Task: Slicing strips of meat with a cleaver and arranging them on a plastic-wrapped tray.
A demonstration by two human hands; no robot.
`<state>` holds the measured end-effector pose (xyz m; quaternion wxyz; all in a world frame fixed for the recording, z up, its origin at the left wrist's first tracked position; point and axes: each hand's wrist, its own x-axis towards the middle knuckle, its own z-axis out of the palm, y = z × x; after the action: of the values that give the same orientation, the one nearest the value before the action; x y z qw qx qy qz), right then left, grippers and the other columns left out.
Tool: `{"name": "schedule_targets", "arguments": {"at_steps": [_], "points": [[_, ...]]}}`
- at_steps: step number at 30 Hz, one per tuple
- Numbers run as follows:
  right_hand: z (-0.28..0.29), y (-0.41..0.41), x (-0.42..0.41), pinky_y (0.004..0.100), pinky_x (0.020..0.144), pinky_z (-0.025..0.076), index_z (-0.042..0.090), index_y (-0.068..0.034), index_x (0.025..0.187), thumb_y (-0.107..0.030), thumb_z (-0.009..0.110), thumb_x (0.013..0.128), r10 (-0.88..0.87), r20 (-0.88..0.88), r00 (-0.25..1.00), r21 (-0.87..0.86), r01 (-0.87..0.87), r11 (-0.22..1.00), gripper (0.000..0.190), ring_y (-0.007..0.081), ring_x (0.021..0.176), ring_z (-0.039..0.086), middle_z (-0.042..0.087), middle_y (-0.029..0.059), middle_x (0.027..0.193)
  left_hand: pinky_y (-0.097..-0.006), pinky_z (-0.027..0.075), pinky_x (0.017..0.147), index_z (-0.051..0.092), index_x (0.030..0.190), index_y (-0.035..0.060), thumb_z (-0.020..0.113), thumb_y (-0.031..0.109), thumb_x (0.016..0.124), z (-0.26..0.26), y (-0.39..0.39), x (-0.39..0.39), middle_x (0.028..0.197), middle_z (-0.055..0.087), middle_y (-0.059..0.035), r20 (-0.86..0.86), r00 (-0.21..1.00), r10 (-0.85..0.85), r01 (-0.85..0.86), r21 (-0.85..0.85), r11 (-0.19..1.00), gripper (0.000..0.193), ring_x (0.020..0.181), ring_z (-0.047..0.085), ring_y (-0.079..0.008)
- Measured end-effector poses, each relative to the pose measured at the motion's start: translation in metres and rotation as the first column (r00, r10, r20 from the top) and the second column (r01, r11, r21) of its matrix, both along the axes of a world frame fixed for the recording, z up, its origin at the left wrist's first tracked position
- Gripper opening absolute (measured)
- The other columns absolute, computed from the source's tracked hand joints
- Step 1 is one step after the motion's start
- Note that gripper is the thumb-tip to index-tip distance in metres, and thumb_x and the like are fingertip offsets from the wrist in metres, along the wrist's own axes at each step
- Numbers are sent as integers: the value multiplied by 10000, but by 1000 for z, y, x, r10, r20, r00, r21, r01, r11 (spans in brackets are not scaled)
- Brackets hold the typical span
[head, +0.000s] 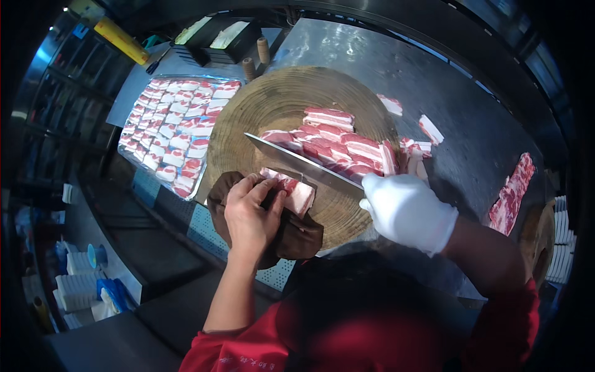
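Observation:
My left hand (253, 209), bare, grips a small block of pork belly (297, 197) at the near left of a round wooden chopping block (265, 95). Beneath that hand a brown cloth (302, 239) is bunched over the block's near edge. In a white glove, my right hand (409, 211) holds a long-bladed knife (304, 160) by its handle, which the fingers hide. The blade slants across the wood between the pork block and a heap of pork belly slices (330, 146).
A film-lined tray (202, 186) of meat slices in rows lies left. Loose pork pieces (431, 130) and a long meat strip (511, 197) rest on the steel table (460, 172). Black containers (232, 42) and two wooden posts (263, 50) stand behind; a yellow roll (122, 41) sits far left.

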<state>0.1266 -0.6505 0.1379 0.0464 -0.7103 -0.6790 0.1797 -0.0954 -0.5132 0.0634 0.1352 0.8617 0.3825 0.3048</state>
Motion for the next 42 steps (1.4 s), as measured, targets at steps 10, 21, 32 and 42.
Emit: {"name": "schedule_targets", "arguments": {"at_steps": [10, 21, 32, 42], "points": [[43, -8, -12, 451, 525, 506, 557, -9, 867, -50, 621, 802, -8, -42, 999, -22, 8, 1000, 99, 337, 586, 651, 594, 143, 618, -410, 509, 847, 720, 1008, 41, 760, 65, 724, 2, 6, 5, 1049, 668, -148, -10, 999, -47, 46, -96, 994, 287, 944, 635, -334], [52, 40, -24, 397, 476, 463, 502, 4, 866, -143, 639, 888, 54, 63, 997, -215, -39, 976, 203, 296, 525, 604, 555, 117, 585, -394, 542, 749, 696, 991, -34, 739, -5, 703, 10, 14, 9, 965, 634, -161, 18, 994, -106, 108, -156, 982, 292, 864, 632, -335], [31, 110, -52, 475, 545, 481, 572, 2, 872, -194, 725, 846, 32, 75, 997, -469, 7, 883, 250, 398, 614, 623, 589, 174, 695, -418, 549, 639, 665, 889, -63, 712, -44, 757, 2, 26, 4, 841, 614, -167, 168, 975, -148, 174, -154, 973, 141, 762, 623, -341], [-6, 122, -47, 467, 581, 503, 541, 23, 937, -193, 635, 903, -50, -174, 983, -301, -5, 954, 239, 399, 686, 655, 625, 214, 730, -407, 518, 776, 687, 925, 39, 728, 15, 687, -3, 31, 7, 959, 622, -127, 87, 991, -101, 120, -252, 960, 243, 883, 610, -330]]}}
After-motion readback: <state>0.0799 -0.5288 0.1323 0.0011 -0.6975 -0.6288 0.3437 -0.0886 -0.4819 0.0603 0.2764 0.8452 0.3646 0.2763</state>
